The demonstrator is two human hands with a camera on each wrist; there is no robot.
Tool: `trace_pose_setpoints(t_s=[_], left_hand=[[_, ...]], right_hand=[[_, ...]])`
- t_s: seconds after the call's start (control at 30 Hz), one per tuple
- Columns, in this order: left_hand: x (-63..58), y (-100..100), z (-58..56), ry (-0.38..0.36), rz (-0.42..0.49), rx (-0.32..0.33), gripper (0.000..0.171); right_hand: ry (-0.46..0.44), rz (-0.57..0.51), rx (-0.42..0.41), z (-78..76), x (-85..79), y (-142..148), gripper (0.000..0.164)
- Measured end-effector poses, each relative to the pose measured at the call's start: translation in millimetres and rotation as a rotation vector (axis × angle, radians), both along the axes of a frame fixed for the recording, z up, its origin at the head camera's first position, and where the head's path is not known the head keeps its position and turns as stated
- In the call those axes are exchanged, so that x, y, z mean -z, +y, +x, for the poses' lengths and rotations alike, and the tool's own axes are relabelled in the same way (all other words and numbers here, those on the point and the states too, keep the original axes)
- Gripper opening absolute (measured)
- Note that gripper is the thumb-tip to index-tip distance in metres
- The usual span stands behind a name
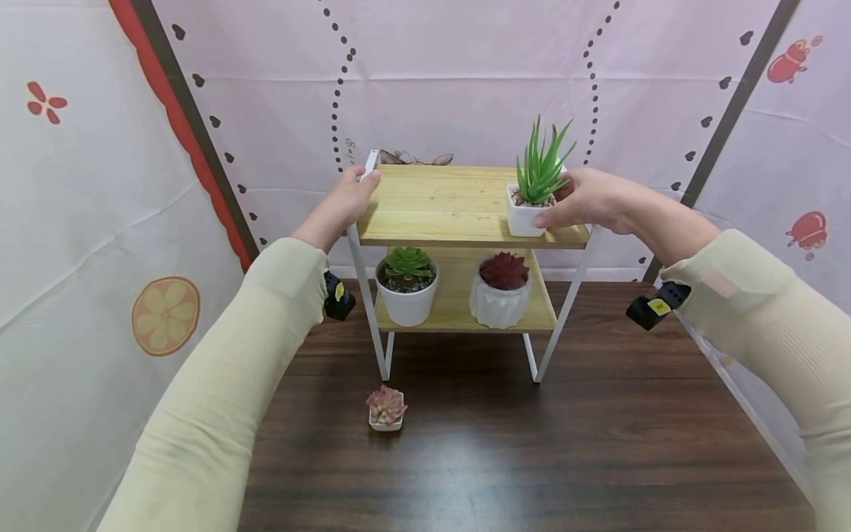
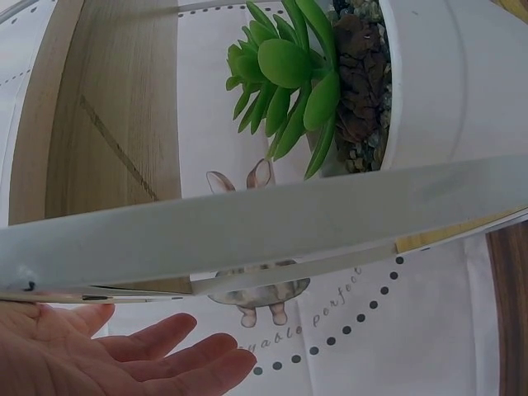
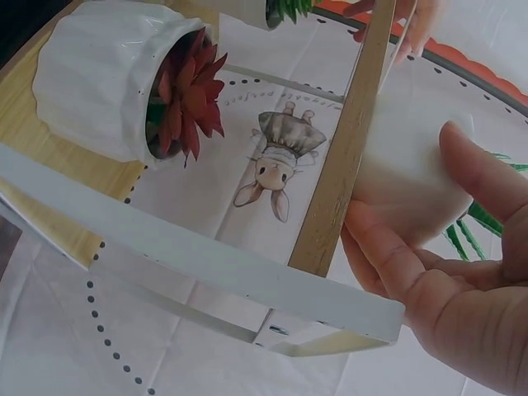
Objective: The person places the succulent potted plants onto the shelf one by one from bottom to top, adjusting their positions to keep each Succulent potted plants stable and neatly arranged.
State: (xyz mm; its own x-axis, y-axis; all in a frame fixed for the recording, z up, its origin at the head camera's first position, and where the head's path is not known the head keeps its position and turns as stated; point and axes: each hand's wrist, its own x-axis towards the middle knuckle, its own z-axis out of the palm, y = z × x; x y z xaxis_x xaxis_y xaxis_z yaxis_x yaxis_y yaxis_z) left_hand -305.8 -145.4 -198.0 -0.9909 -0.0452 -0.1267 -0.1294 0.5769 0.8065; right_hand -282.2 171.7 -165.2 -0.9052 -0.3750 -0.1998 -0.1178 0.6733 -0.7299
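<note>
My right hand (image 1: 588, 198) grips a small square white pot with a spiky green aloe plant (image 1: 541, 166), thumb on its front and fingers around its side. The pot is over the right front part of the top board of a two-tier plant stand (image 1: 439, 203). In the right wrist view the pot's white wall (image 3: 412, 173) lies between thumb and fingers. At the stand's upper left corner, my left hand (image 1: 342, 201) holds the white metal frame (image 1: 370, 161), thumb on the inner side. The left wrist view shows its fingers (image 2: 173, 346) spread beside the frame.
On the lower board stand a round white pot with a green succulent (image 1: 408, 288) and a ribbed white pot with a dark red succulent (image 1: 500, 292). A little pink succulent (image 1: 386, 406) sits on the dark wooden table (image 1: 532, 443). Patterned cloth (image 1: 465, 89) hangs behind.
</note>
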Motion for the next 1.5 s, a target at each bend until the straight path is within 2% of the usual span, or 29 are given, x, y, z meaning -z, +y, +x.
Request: trace_pose_setpoints(t_s=[0.17,0.33,0.47,0.63,0.7,0.77,0.83,0.9,0.97,1.1,1.2,1.3,1.4,1.5], left_hand=[[1.3,0,-0.1,-0.008,0.000,-0.002,0.061],[2.4,0,0.3,-0.007,0.007,0.000,0.060],[3.0,1,1.0,-0.013,-0.004,0.004,0.060],[4.1,3,1.3,-0.010,-0.030,0.015,0.062],[4.4,4,1.2,-0.007,-0.021,0.018,0.061],[4.3,5,1.0,-0.007,-0.015,0.018,0.060],[3.6,5,0.4,-0.001,-0.005,0.024,0.059],[2.3,6,0.0,-0.002,-0.004,0.025,0.060],[0.3,6,-0.3,0.000,0.004,0.022,0.060],[-2.6,6,-1.2,-0.013,0.004,0.004,0.060],[-3.0,6,-1.6,-0.020,0.013,0.002,0.060],[-2.6,4,-1.1,-0.024,0.025,0.002,0.060],[-1.7,2,-0.2,-0.027,0.027,0.005,0.061],[-0.9,2,0.6,-0.030,0.027,0.008,0.061]], right_hand=[[-0.017,-0.013,-0.002,0.9,0.7,0,0.063],[-0.057,-0.032,-0.005,4.3,-4.8,5,0.086],[-0.070,-0.087,0.009,11.0,-10.7,15,0.093],[-0.040,-0.124,0.035,30.7,-12.9,32,0.088],[-0.010,-0.142,0.023,44.1,-8.5,36,0.077],[0.000,-0.169,-0.033,58.0,2.7,37,0.062],[-0.022,-0.201,-0.095,71.0,22.3,33,0.047],[-0.046,-0.214,-0.186,79.2,52.0,25,0.036],[-0.097,-0.248,-0.249,82.7,90.9,11,0.029],[-0.054,-0.278,-0.328,83.8,180.6,-23,0.022],[-0.019,-0.337,-0.312,85.8,240.2,-51,0.028],[-0.039,-0.444,-0.241,88.0,285.1,-79,0.046],[-0.087,-0.561,-0.159,90.2,313.8,-103,0.065],[-0.119,-0.626,-0.126,91.8,329.7,-122,0.078]])
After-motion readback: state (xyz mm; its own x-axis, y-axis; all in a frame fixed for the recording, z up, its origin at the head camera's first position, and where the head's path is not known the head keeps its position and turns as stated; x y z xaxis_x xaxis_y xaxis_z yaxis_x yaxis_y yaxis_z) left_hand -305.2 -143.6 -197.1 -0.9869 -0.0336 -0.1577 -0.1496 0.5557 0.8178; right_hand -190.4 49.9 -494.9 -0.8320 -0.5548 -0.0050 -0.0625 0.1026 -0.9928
